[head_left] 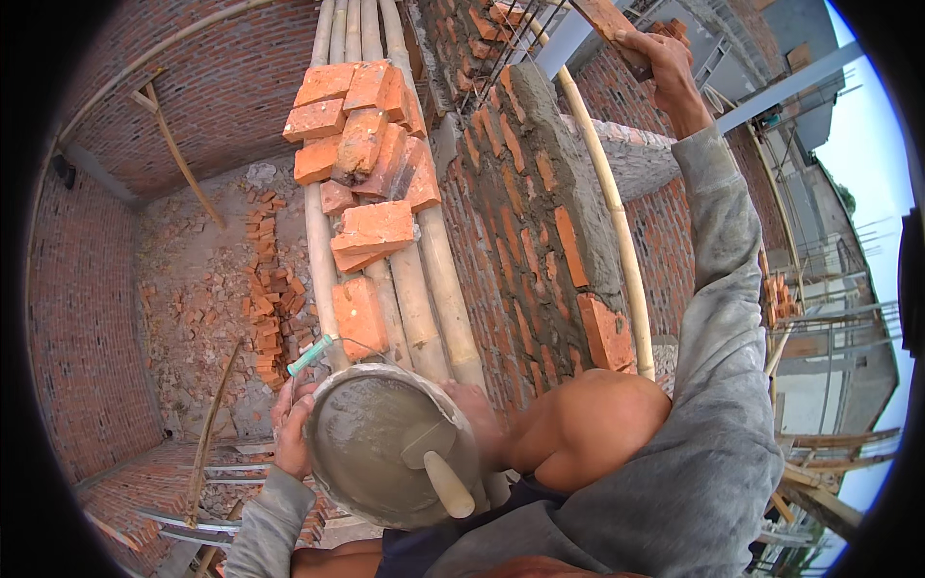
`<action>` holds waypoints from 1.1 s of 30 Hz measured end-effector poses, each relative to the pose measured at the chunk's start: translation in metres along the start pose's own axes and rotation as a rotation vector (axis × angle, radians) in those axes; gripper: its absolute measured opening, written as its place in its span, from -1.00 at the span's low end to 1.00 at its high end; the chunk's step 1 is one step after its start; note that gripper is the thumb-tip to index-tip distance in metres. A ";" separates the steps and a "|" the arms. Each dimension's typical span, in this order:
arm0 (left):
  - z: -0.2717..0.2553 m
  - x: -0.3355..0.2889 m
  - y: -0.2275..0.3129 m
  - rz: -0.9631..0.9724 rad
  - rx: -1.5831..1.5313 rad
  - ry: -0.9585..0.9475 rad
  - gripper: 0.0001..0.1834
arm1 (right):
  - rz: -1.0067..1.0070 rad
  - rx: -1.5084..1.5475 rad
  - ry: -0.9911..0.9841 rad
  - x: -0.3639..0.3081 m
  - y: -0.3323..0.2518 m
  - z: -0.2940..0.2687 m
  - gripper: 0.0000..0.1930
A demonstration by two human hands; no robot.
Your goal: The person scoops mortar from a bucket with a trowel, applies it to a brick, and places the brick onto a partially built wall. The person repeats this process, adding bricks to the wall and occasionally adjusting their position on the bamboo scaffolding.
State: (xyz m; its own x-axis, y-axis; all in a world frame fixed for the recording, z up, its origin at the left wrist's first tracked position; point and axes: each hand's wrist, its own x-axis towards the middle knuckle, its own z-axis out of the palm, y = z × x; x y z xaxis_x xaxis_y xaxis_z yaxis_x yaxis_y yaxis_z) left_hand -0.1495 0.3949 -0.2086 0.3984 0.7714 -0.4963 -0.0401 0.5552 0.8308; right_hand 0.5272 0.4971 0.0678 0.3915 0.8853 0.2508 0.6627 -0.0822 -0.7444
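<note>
A round bucket [321,460] full of wet grey mortar [371,433] stands close in front of me. My left hand [293,424] is closed against its left side, just below the teal grip [309,356] of its wire handle. A trowel lies in the mortar, its pale handle [449,485] sticking up toward me. Far out to the upper right, my right hand [665,72] is closed round a long, flat reddish-brown piece [609,29]; whether it is wood or brick I cannot tell. My bent bare leg [607,424] is right beside the bucket.
Bamboo poles [424,299] carry a heap of orange bricks [358,144]. Alongside runs a brick wall [520,222] with mortar on its top, a loose brick [605,332] near its close end and a bamboo pole [602,183] beyond. Rubble and bricks [265,289] lie far below, left.
</note>
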 end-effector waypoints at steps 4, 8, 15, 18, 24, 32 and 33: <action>0.001 0.000 0.002 0.020 0.057 0.020 -0.31 | 0.199 -0.265 0.319 -0.028 0.082 0.057 -0.48; 0.005 0.000 0.006 -0.005 0.042 0.005 -0.31 | 0.165 -0.568 0.281 -0.029 0.123 0.091 -0.31; 0.007 -0.005 0.013 0.008 0.177 0.015 -0.23 | 0.148 -0.575 0.207 -0.021 0.144 0.116 -0.29; 0.003 -0.004 0.007 -0.003 0.112 0.013 -0.23 | 0.154 -0.607 0.244 -0.022 0.152 0.121 -0.25; -0.008 0.003 -0.009 0.006 0.088 0.048 -0.26 | 0.115 -0.715 0.121 -0.019 0.158 0.114 0.09; -0.011 0.003 -0.007 -0.017 0.084 -0.003 -0.15 | 0.119 -0.248 -0.130 -0.020 0.167 0.068 0.24; -0.011 0.003 -0.007 -0.038 0.078 0.008 -0.14 | 0.161 -0.122 -0.095 -0.019 0.166 0.063 0.21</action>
State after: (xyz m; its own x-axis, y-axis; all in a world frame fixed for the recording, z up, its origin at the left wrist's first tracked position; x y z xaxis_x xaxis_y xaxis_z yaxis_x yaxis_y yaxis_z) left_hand -0.1579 0.3965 -0.2179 0.3908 0.7531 -0.5293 0.0467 0.5580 0.8285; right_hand 0.5895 0.4952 -0.1002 0.4403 0.8950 0.0708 0.6708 -0.2755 -0.6886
